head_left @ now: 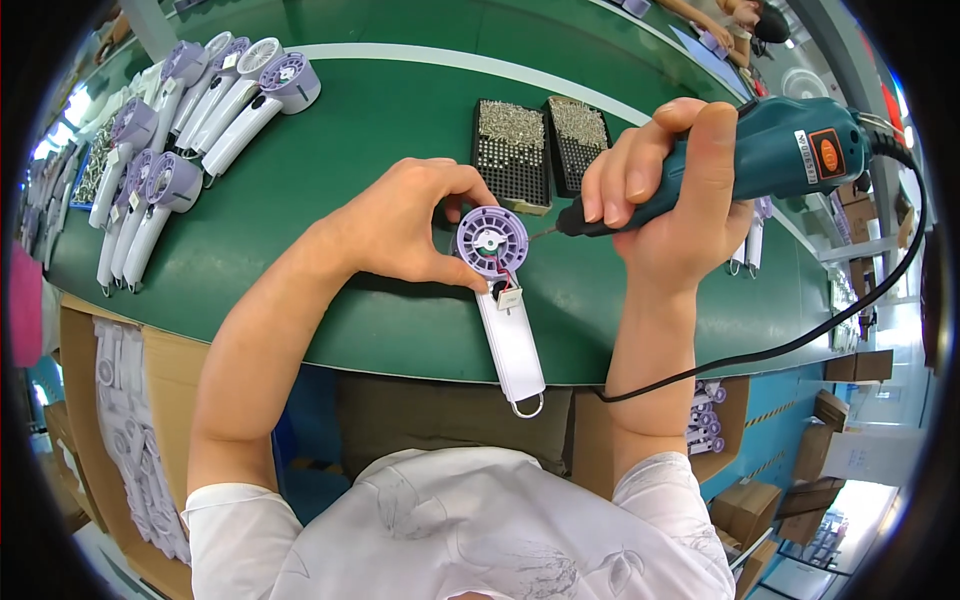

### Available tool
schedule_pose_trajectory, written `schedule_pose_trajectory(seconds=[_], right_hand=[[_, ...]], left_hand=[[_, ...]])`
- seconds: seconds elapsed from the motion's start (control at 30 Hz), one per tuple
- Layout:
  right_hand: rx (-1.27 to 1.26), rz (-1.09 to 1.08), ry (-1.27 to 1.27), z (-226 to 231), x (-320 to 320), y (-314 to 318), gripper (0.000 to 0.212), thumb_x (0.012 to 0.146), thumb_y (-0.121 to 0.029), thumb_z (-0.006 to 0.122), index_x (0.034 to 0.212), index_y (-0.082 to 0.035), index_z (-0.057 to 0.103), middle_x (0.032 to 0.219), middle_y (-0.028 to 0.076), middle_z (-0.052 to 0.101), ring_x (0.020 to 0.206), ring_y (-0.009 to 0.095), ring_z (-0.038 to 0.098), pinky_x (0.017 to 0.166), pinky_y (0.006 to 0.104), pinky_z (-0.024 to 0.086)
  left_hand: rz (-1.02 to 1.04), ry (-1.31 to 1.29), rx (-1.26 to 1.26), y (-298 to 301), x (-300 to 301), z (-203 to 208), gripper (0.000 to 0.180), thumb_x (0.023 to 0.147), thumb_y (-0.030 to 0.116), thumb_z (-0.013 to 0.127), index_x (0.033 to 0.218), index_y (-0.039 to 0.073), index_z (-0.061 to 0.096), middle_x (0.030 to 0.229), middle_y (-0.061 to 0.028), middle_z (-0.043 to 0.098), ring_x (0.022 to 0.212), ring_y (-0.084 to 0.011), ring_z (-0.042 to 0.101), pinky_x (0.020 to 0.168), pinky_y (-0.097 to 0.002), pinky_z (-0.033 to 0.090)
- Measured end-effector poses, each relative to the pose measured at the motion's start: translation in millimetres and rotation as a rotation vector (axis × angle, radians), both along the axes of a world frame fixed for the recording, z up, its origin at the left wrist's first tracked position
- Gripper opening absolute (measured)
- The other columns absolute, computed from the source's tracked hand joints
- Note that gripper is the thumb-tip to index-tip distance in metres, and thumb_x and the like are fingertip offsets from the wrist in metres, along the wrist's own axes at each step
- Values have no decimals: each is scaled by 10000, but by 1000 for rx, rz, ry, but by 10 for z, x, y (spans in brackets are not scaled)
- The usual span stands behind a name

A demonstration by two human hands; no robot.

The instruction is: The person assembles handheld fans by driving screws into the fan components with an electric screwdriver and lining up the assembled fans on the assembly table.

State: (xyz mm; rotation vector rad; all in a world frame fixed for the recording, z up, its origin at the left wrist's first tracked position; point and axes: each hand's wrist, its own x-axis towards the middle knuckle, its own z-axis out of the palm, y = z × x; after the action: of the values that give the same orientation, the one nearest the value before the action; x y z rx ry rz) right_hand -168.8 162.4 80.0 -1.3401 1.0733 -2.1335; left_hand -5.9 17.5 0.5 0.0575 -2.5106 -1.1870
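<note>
My left hand (pixel 420 225) grips a handheld fan (pixel 508 335) by its round purple head, fingers curled about the rim. The fan lies with its white handle pointing toward me and a wire loop at the handle's end. Red wires and a small white tag show where head and handle meet. My right hand (pixel 680 190) is wrapped round a teal electric screwdriver (pixel 790 150) with a black nose. Its thin bit points left and reaches the right side of the fan head; whether it sits in a screw I cannot tell.
Two black trays (pixel 513 180) of small screws stand just beyond the fan. Several white-and-purple fans (pixel 240 125) lie at the far left of the green table (pixel 400 110). A black cord (pixel 740 355) loops down at the right. Boxes of parts (pixel 170 400) sit below the table edge. Another person works at the far right.
</note>
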Motion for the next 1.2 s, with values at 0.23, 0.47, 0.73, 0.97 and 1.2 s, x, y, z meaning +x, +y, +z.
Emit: schedule_pose_trajectory(seconds=[0.23,0.47,0.73,0.97,1.2], right_hand=[[8,-10,80,-26,47,-6,303,1083,-256,481,1063,15,615,583,41,501,408,142,461,389,319,421],[19,12,94,-59,55,6,278,1080,-224,483,1051,29,596,589,51,514,405,142,464,384,325,432],[171,22,138,-270,176,-106,152,1041,-116,537,967,16,548,581,76,508,408,160,474,399,316,432],[120,265,32,-266,123,-46,94,995,-52,570,981,0,493,607,81,522,448,146,483,424,295,433],[108,376,18,-337,126,-107,169,1012,-95,537,883,-39,442,574,54,452,410,140,419,390,301,417]], left_hand=[[13,7,14,12,3,-2,619,537,279,983,1044,63,703,882,-6,646,760,-124,604,597,-271,423],[9,1,10,25,9,-5,622,539,279,984,1047,60,700,886,-15,646,762,-124,603,603,-270,428],[14,-18,64,-12,26,-13,581,556,264,976,1015,41,699,889,-70,662,771,-186,618,685,-307,507],[-27,53,54,-16,-55,-46,583,568,276,974,1007,15,692,898,-129,674,808,-252,681,750,-345,585],[-14,14,64,-4,81,-93,584,571,294,964,1004,4,698,918,-135,700,844,-272,676,758,-357,573]])
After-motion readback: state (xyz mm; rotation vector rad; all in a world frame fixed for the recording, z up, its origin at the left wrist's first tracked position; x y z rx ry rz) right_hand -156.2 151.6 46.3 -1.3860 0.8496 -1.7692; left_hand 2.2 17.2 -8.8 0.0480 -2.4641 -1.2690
